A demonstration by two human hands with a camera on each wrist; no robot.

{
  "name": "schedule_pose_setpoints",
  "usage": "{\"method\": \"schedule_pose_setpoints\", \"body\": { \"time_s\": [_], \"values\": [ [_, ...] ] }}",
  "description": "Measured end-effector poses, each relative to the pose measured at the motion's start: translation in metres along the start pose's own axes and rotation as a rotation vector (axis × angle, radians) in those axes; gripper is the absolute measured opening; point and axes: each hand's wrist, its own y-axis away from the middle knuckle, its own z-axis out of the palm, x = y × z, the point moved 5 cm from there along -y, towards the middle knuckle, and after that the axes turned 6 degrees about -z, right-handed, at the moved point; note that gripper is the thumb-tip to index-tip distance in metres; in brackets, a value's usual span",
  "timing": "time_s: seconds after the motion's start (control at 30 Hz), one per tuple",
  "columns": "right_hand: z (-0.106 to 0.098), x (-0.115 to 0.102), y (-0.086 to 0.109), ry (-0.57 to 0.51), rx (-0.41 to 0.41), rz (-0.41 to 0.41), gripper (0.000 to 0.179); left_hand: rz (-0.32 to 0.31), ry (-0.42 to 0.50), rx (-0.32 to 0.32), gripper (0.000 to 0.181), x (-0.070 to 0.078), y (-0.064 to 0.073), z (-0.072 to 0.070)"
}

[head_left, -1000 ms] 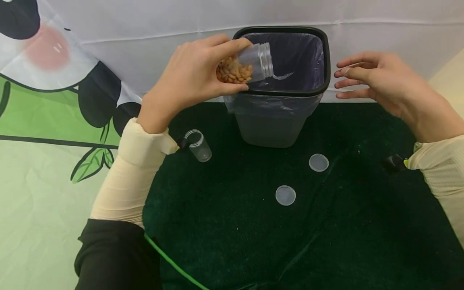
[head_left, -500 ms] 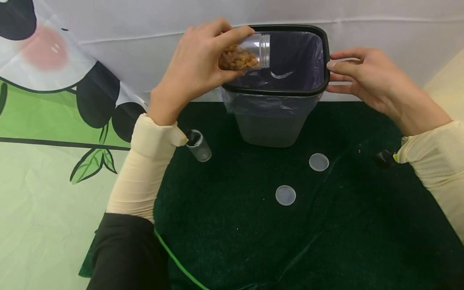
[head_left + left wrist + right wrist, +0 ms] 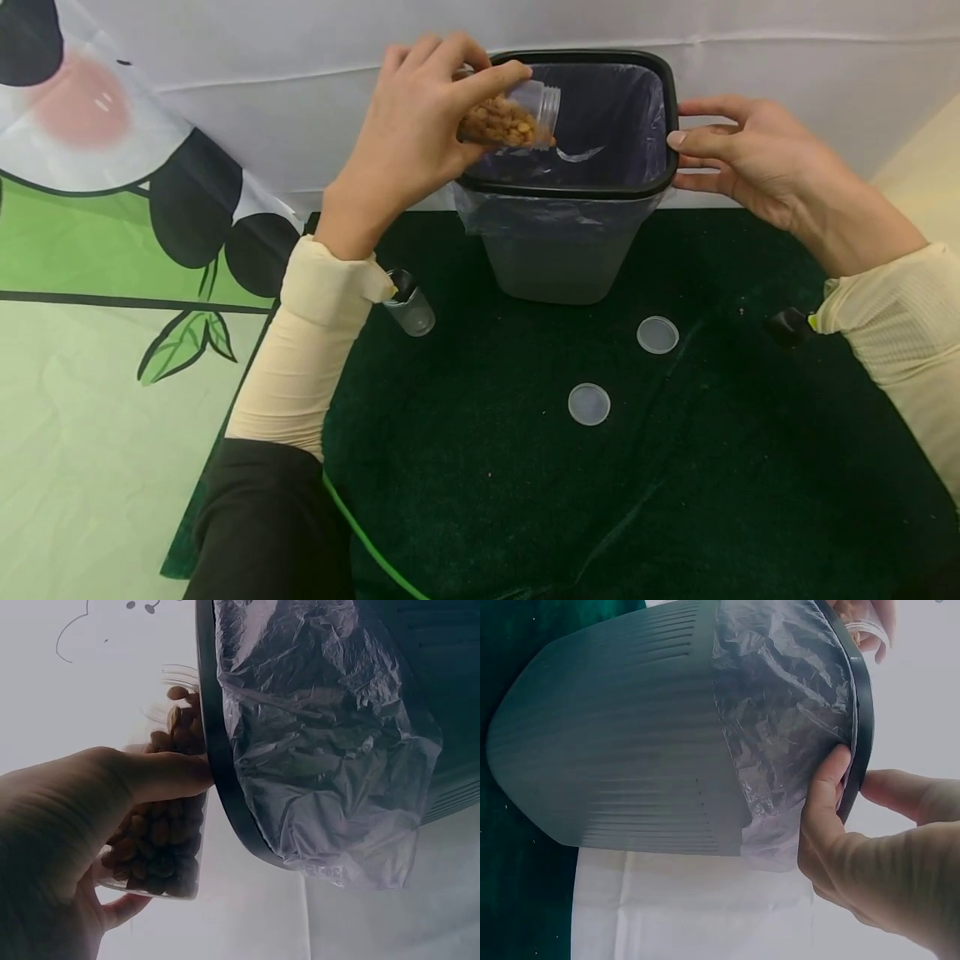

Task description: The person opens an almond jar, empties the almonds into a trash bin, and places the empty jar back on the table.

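Note:
My left hand (image 3: 420, 137) grips a clear plastic jar (image 3: 538, 102), tipped on its side with its threaded mouth over the trash can (image 3: 558, 267). Brown, almond-like nuts (image 3: 501, 123) lie along the jar's lower side and reach the mouth, where one sits at the lip. In the left wrist view the nuts (image 3: 157, 832) crowd the jar's base too. My right hand (image 3: 780, 171) pinches the can's black rim (image 3: 864, 697) at the right, thumb on one side and fingers on the other. A thin plastic liner (image 3: 780, 682) folds down over the outside.
A second clear jar (image 3: 416, 317) stands on the dark green cloth (image 3: 480, 500) at left, partly behind the wrist camera. Two round translucent lids, a nearer lid (image 3: 588, 404) and a farther lid (image 3: 657, 335), lie on the cloth. White fabric (image 3: 750, 67) hangs behind the can.
My right hand has moved left from beside the trash can and taken hold of its rim. My left hand has tilted the jar further mouth-down, and the nuts have slid toward its mouth.

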Motion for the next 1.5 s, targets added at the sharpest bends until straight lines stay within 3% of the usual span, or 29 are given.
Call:
{"method": "schedule_pose_setpoints", "body": {
  "time_s": [0.8,1.5],
  "values": [
    [0.0024,0.001,-0.003,0.081,-0.012,0.011,0.08,0.043,-0.015,0.031,0.049,0.0008,0.0012,0.0017],
    [0.0058,-0.0004,-0.0033,0.087,-0.007,0.015,0.08,0.049,-0.024,0.03,0.051,0.0025,-0.0018,0.001]
  ]
}}
